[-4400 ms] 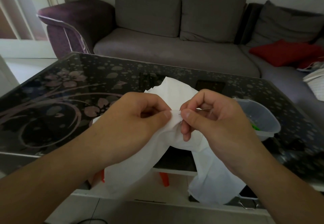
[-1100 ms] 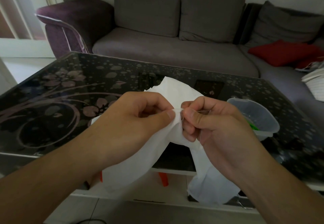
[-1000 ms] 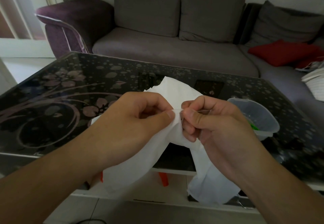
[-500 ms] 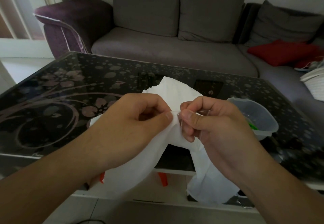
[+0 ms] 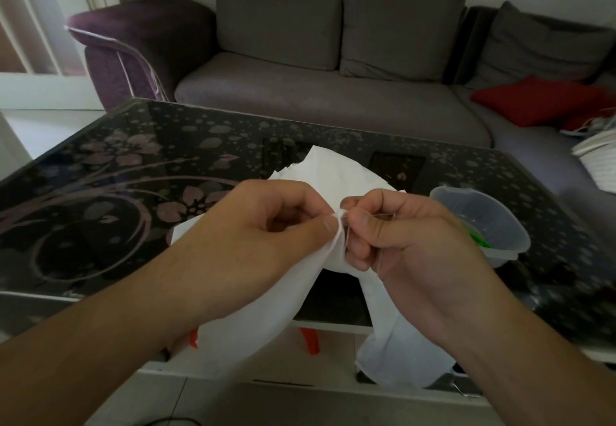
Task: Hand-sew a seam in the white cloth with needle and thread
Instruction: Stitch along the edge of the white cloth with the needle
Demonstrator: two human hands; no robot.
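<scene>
The thin metal needle [image 5: 383,215] shows only as a faint line above the right hand [image 5: 413,245]; its tip at the cloth fold is too small to make out. The fine thread [image 5: 346,237] beside that hand's fingertips is barely visible. The left hand [image 5: 253,235] covers much of the white cloth [image 5: 333,172]. Right of the right hand, the translucent plastic bowl [image 5: 483,215] hides most of its green contents [image 5: 480,240]. Both forearms run off the lower edge.

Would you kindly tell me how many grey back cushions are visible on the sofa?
3: left cushion, middle cushion, right cushion above the red pillow. Others may lie out of frame.
</scene>
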